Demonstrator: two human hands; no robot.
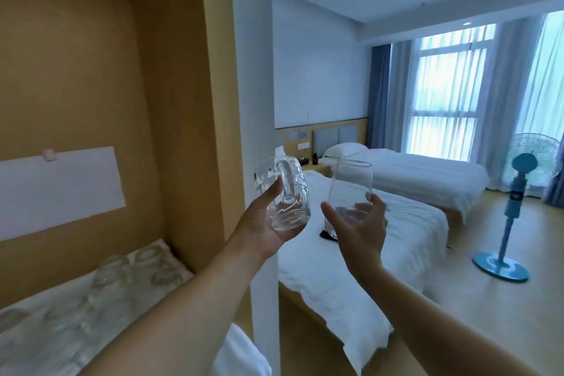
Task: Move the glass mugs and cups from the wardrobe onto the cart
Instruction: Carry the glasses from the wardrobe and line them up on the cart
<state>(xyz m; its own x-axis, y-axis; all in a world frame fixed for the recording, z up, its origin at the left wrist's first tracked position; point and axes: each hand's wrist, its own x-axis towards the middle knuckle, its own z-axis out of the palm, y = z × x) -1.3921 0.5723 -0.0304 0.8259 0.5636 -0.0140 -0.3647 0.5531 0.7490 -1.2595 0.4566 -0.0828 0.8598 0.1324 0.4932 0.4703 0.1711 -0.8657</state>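
- Glass in both hands marks the carrying step: one mug and one cup are lifted clear of the wardrobe shelf (171, 256) and held up in front of the white post (259, 101), toward the bedroom
- Left hand (262, 223) cups the base and side of a handled glass mug (282, 192), fingers curled round it, handle turned toward the camera
- Right hand (357, 226) grips a tall, plain glass cup (351, 192) low on its body, thumb on the near side, fingers wrapped behind
- More glassware (122, 272) waits on the shelf's white cloth, blurred
- Cart is not in view; the next move likely calls for turning to find it and setting both down upright, kept apart so they do not knock
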